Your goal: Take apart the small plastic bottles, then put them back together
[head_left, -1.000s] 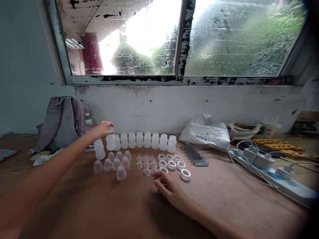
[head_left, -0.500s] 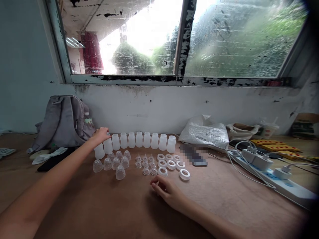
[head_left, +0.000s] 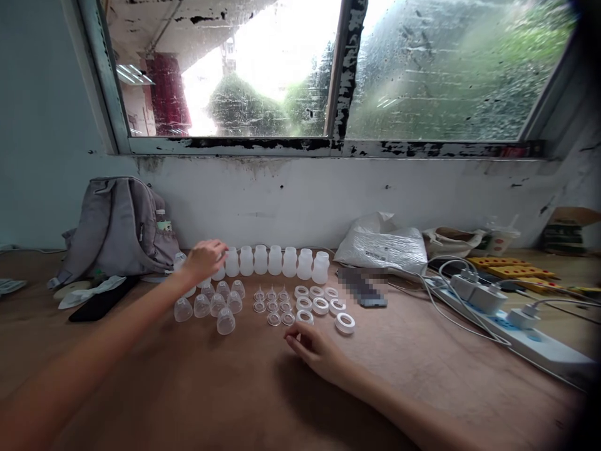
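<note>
My left hand (head_left: 206, 258) reaches to the left end of a curved row of frosted baby bottles (head_left: 275, 262). Its fingers are bent around the top of one bottle (head_left: 218, 274), hiding its neck; the leftmost bottles are partly behind the hand and forearm. In front stand several clear domed caps (head_left: 226, 321). Clear bottle teats (head_left: 272, 305) lie in small rows at the middle, with white screw rings (head_left: 320, 305) to their right. Just below the rings, my right hand (head_left: 314, 351) rests on the table, fingers loosely curled and nothing visible in them.
A grey backpack (head_left: 119, 225) and a black flat object (head_left: 101, 302) are at the left. Toward the right are a phone (head_left: 373, 297), a silver bag (head_left: 382, 244), and a power strip (head_left: 539, 344) with plugs and trailing cables. The wall and window stand behind the table.
My left hand set a bottle down near the row's left end, let go, and moved right to the neighbouring bottle. My right hand drew slightly back from the rings, its fingers curling more.
</note>
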Demonstrator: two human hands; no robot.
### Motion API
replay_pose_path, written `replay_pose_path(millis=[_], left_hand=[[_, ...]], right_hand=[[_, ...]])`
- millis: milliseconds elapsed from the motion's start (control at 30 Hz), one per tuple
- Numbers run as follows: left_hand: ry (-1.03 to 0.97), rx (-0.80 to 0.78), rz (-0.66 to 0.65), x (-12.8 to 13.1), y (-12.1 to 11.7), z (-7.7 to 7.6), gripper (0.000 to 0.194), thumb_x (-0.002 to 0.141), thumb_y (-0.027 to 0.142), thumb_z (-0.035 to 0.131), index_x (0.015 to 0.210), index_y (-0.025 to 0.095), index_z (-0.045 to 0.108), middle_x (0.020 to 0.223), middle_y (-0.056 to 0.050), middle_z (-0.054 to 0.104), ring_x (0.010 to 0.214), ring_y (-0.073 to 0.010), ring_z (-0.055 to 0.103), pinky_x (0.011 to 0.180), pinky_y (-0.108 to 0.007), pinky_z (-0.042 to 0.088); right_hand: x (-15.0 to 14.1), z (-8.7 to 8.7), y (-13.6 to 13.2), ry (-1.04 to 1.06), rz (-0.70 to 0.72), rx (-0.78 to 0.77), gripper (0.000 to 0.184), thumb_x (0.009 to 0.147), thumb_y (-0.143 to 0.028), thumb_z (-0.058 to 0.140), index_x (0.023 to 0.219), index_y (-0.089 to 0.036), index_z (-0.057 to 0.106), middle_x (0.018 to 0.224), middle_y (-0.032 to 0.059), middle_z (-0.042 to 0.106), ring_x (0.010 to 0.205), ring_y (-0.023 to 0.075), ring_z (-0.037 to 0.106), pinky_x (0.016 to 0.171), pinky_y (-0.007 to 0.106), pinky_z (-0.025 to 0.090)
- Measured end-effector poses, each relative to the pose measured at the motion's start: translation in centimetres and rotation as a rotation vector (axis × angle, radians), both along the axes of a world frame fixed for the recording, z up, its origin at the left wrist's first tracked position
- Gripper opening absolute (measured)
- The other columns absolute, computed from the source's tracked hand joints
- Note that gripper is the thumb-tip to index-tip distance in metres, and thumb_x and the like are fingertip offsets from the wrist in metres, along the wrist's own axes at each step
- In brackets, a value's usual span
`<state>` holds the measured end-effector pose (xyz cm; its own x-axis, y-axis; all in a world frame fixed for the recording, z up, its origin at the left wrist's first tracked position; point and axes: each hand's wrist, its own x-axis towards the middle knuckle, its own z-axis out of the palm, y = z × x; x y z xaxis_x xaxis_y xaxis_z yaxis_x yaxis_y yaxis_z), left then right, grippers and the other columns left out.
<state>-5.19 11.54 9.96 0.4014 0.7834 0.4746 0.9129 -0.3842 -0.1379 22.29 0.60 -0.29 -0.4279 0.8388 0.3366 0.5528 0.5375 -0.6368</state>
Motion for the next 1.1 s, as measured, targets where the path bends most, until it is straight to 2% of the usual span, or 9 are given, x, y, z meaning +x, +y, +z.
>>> replay_pose_path(millis=[133,233,300,400,567,733,900,1000,1100], left_hand=[[-0.027,-0.047,-0.340,4.4,-5.9,-4.2,0.024,0.085,0.024,0.035,0.091,0.017,0.058,0.093,-0.007,0.060,0.087,-0.0191,0.054,0.080,-0.032,0.039],[-0.038,-0.110,-0.431,6.9,-8.9,-8.0,0.022,0.083,0.024,0.039,0.095,0.018,0.056,0.095,-0.007,0.059,0.086,-0.0200,0.054,0.077,-0.034,0.041],[-0.063,-0.131,-0.455,7.8,-9.5,-9.9,0.022,0.082,0.025,0.042,0.098,0.019,0.056,0.103,-0.009,0.056,0.090,-0.0218,0.053,0.077,-0.035,0.042],[-0.102,-0.119,-0.445,8.2,-8.8,-11.4,0.029,0.082,0.028,0.043,0.108,0.022,0.052,0.119,-0.010,0.048,0.102,-0.0255,0.048,0.083,-0.040,0.041],[-0.123,-0.172,-0.477,8.1,-7.2,-12.0,0.035,0.083,0.032,0.042,0.117,0.023,0.047,0.123,-0.009,0.047,0.109,-0.0231,0.046,0.089,-0.039,0.040],[-0.179,-0.121,-0.513,8.0,-8.3,-11.4,0.032,0.084,0.026,0.040,0.114,0.020,0.050,0.118,-0.009,0.051,0.106,-0.0219,0.047,0.090,-0.039,0.039],[-0.206,-0.115,-0.607,7.9,-10.7,-10.9,0.032,0.083,0.023,0.041,0.114,0.023,0.051,0.113,-0.008,0.054,0.101,-0.0207,0.050,0.087,-0.038,0.041],[-0.189,-0.168,-0.663,7.6,-11.4,-11.1,0.031,0.082,0.024,0.045,0.112,0.024,0.054,0.109,-0.008,0.057,0.103,-0.0215,0.050,0.086,-0.037,0.043],[-0.216,-0.150,-0.694,7.2,-11.4,-11.4,0.029,0.080,0.027,0.048,0.107,0.024,0.058,0.115,-0.008,0.055,0.110,-0.0239,0.046,0.087,-0.038,0.043]], right_hand=[[1.2,0.2,1.2,-0.085,-0.114,0.151,0.014,0.081,-0.026,0.043,0.079,-0.018,0.055,0.068,0.0011,0.055,0.058,0.0118,0.049,0.054,0.023,0.036],[2.2,0.3,2.0,-0.226,-0.264,0.188,0.013,0.080,-0.026,0.043,0.083,-0.019,0.054,0.073,0.0019,0.055,0.065,0.0142,0.052,0.059,0.025,0.037],[2.6,0.3,2.4,-0.315,-0.336,0.148,0.015,0.080,-0.027,0.043,0.087,-0.020,0.053,0.078,0.0025,0.055,0.068,0.0155,0.053,0.059,0.025,0.037],[2.9,-0.2,2.6,-0.390,-0.365,0.094,0.019,0.078,-0.028,0.045,0.094,-0.020,0.051,0.089,0.0046,0.055,0.075,0.0175,0.055,0.061,0.026,0.037],[2.9,-0.9,2.8,-0.445,-0.360,0.096,0.017,0.077,-0.030,0.047,0.091,-0.020,0.051,0.097,0.0063,0.051,0.080,0.0188,0.055,0.063,0.026,0.037],[3.0,-0.7,2.7,-0.420,-0.359,0.098,0.013,0.077,-0.028,0.049,0.086,-0.021,0.053,0.095,0.0052,0.050,0.071,0.0156,0.054,0.059,0.025,0.036],[2.7,-0.6,2.5,-0.211,-0.307,0.180,0.012,0.078,-0.028,0.049,0.086,-0.021,0.052,0.091,0.0039,0.052,0.067,0.0139,0.054,0.060,0.026,0.040],[2.3,-0.7,2.3,-0.059,-0.250,0.255,0.022,0.077,-0.029,0.051,0.096,-0.020,0.048,0.089,0.0039,0.054,0.063,0.0132,0.054,0.060,0.027,0.043],[1.7,-0.7,1.5,0.015,-0.167,0.314,0.031,0.076,-0.028,0.052,0.104,-0.020,0.042,0.086,0.0042,0.055,0.070,0.0150,0.055,0.062,0.028,0.044]])
